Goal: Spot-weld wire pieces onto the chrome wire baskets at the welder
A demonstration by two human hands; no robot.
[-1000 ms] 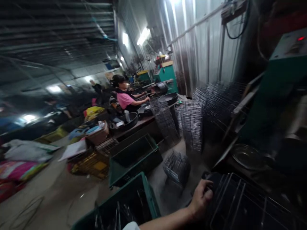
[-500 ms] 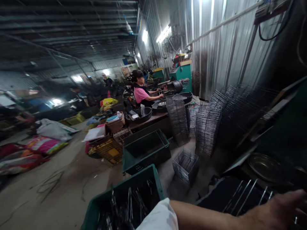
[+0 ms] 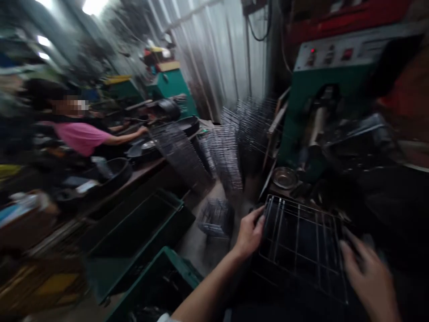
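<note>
A rectangular wire rack (image 3: 297, 243) with thin metal bars lies tilted across my lap, over dark clothing. My left hand (image 3: 250, 232) grips its left edge near the far corner, fingers curled in. At the opposite edge, my right hand (image 3: 370, 270) holds the rack between thumb and fingers, somewhat smeared by motion. Just beyond the rack sits a round metal dish (image 3: 284, 178) at the foot of a green machine (image 3: 290, 129).
Tall stacks of wire racks (image 3: 226, 156) stand ahead, with a smaller wire bundle (image 3: 216, 217) on the floor. Green crates (image 3: 182, 261) are at left, the nearer one holding dark metal pieces. A co-worker in a pink shirt (image 3: 80, 136) sits at a bench with black pans (image 3: 117, 172).
My view has swung right and down toward my lap. The machine and my right hand have come into sight, and the rack now shows whole, with a hand at each side.
</note>
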